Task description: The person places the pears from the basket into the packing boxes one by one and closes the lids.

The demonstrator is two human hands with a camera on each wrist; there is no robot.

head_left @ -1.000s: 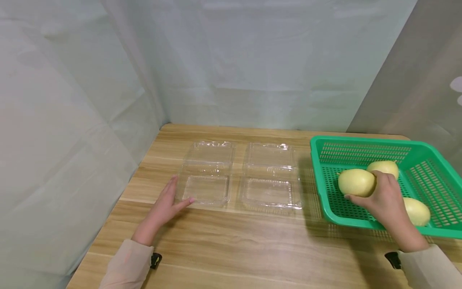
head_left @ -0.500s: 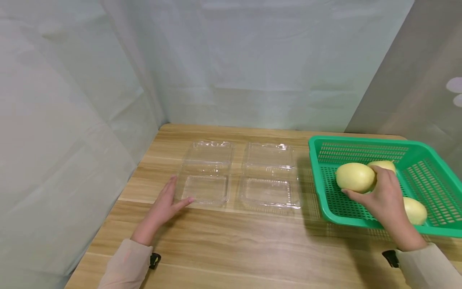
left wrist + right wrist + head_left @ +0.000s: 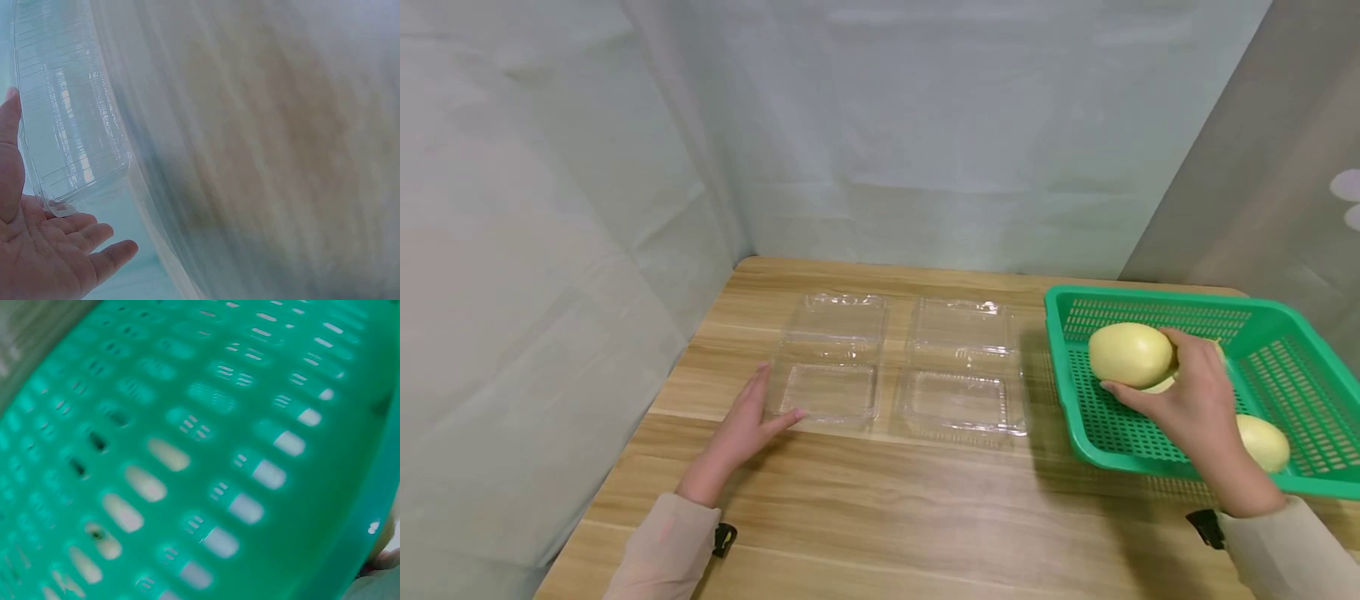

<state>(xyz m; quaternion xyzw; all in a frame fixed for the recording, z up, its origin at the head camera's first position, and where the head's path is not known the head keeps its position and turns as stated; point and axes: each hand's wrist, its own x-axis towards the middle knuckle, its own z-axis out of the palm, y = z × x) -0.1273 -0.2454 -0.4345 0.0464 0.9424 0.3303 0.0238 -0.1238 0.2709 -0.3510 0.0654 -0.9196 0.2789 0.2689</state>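
My right hand grips a pale yellow oval melon, thumb at its near side and fingers on its right end. The melon is held over the left part of a green plastic basket. A second melon, mostly hidden, lies behind it. A third melon sits near the basket's front, partly behind the wrist. My left hand is spread at the near left corner of a clear hinged plastic box, which stands open. In the left wrist view, straight fingers lie around that box's corner.
Another clear plastic box, also open, stands between the first box and the basket. Slotted green basket wall fills most of the right wrist view. Everything stands on a wood-grain table, with pale cloth hanging behind.
My right hand has lifted the melon up and slightly left inside the basket, away from the other melons. My left hand has stayed at the box.
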